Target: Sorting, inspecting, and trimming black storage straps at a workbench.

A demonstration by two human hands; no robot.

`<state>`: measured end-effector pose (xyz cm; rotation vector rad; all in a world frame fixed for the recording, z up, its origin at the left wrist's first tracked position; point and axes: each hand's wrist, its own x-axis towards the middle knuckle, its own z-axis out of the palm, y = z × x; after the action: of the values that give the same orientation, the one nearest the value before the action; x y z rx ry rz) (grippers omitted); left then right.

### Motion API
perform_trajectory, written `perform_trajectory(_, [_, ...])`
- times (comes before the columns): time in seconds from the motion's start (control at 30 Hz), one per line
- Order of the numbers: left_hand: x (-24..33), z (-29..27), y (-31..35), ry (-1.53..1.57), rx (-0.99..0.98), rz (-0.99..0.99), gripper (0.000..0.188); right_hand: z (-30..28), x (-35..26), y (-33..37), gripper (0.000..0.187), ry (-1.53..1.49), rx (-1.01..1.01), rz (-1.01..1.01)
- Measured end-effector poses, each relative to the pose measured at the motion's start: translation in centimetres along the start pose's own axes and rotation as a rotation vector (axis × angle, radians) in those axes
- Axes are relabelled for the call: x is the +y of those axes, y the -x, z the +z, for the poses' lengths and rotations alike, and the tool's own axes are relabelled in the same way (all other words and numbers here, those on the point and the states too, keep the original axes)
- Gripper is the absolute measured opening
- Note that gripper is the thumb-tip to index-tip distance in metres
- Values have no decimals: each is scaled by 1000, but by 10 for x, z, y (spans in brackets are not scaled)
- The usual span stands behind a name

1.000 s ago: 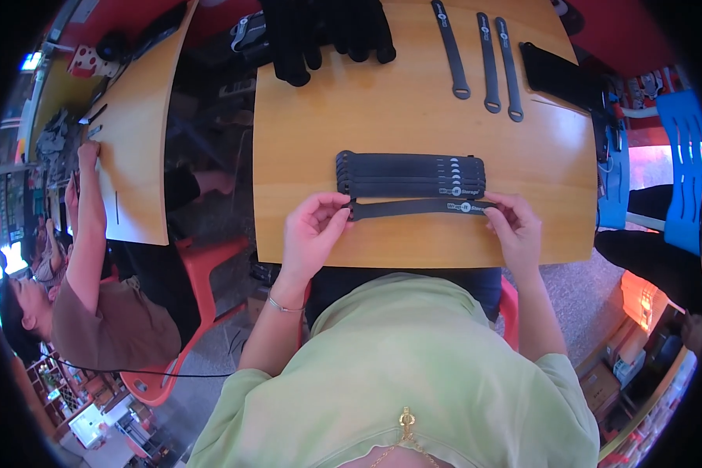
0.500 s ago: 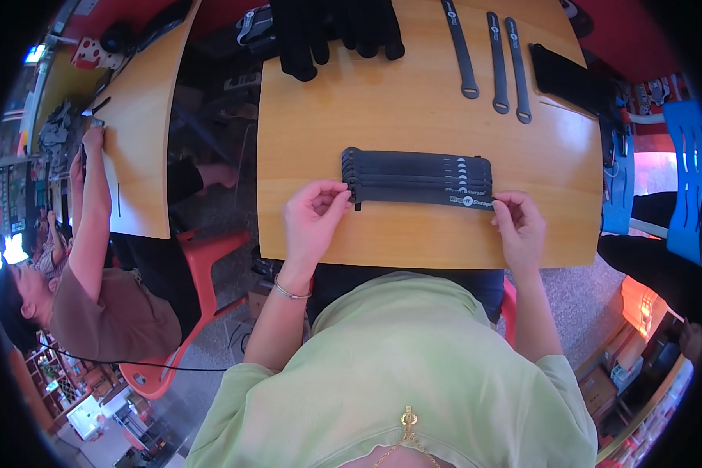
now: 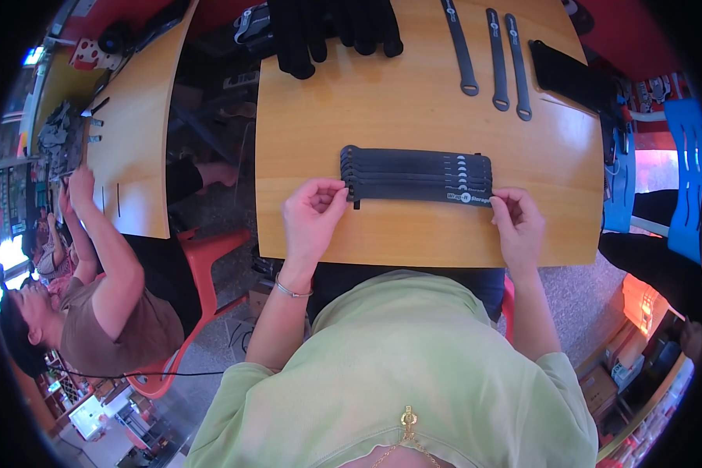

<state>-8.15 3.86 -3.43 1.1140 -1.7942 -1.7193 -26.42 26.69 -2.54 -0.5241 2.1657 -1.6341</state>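
A row of overlapping dark grey storage straps [image 3: 405, 165] lies on the table before me, each one a little nearer than the last. My left hand [image 3: 314, 217] pinches the left end of the nearest strap [image 3: 405, 192] between thumb and fingertips. At its right end, my right hand [image 3: 518, 225] grips the same strap with thumb and forefinger. The strap stretches straight between both hands, with white print towards its right end. A small dark tab sticks out below the row beside my left fingertips.
Three long grey straps [image 3: 498, 70] with looped ends lie at the far right of the wooden table [image 3: 304, 132], near a flat black item [image 3: 569, 76]. Black fabric with finger-like ends [image 3: 335, 39] sits at the far edge. A person [image 3: 105, 320] works at another table on the left.
My hands and the nearest strap have hardly moved. The person on the left has drawn their arms nearer to themselves.
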Motion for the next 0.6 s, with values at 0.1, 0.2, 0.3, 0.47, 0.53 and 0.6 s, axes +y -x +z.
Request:
perform_trajectory(0.1, [1, 0, 0, -1, -2, -6, 7, 0, 0, 0, 10, -13, 0, 10])
perform_trajectory(0.2, [2, 1, -1, -10, -4, -7, 6, 0, 2, 0, 10, -8, -3, 2])
perform_trajectory(0.3, [3, 1, -1, -19, 2, -5, 6, 0, -2, -1, 11, 6, -3, 17])
perform_trajectory(0.47, [2, 1, -1, -30, 11, -2, 7, 1, -3, -2, 11, 9, 7, 27])
perform_trajectory(0.53, [2, 1, -1, -28, 12, 1, 6, 1, -3, -2, 11, 2, 14, 28])
perform_trajectory(0.6, [1, 2, -2, -37, 5, 10, 6, 0, -3, -2, 11, 42, 9, 22])
